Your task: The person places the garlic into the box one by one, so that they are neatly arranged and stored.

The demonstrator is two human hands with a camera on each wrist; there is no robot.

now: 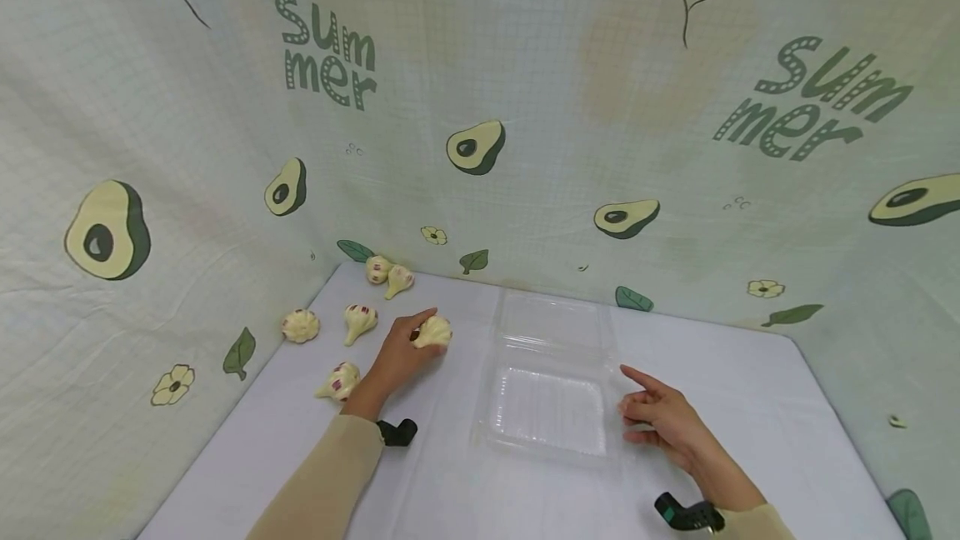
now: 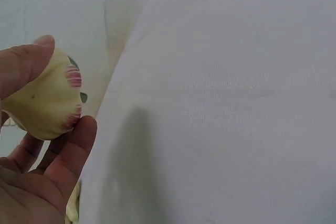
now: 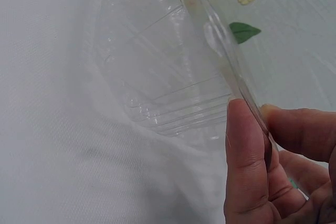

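Note:
My left hand [image 1: 401, 357] grips a garlic bulb [image 1: 433, 332], cream with purple-red streaks, held above the table left of a clear plastic box. In the left wrist view, thumb and fingers [image 2: 79, 142] lie around the bulb [image 2: 44, 98]. The clear box [image 1: 551, 411] lies unfolded, its lid [image 1: 555, 321] behind the base. At the box's right edge, my right hand [image 1: 667, 419] pinches the thin rim; the right wrist view has the thumb and a fingertip [image 3: 244, 124] on opposite sides of the clear plastic [image 3: 178, 98].
Several more garlic bulbs are spread over the table's left side: one [image 1: 341, 382] beside my left wrist, one [image 1: 360, 322] behind it, one [image 1: 300, 326] at the left edge and a pair [image 1: 400, 280] in the back corner. A printed cloth [image 1: 525, 215] walls the white table [image 1: 720, 365].

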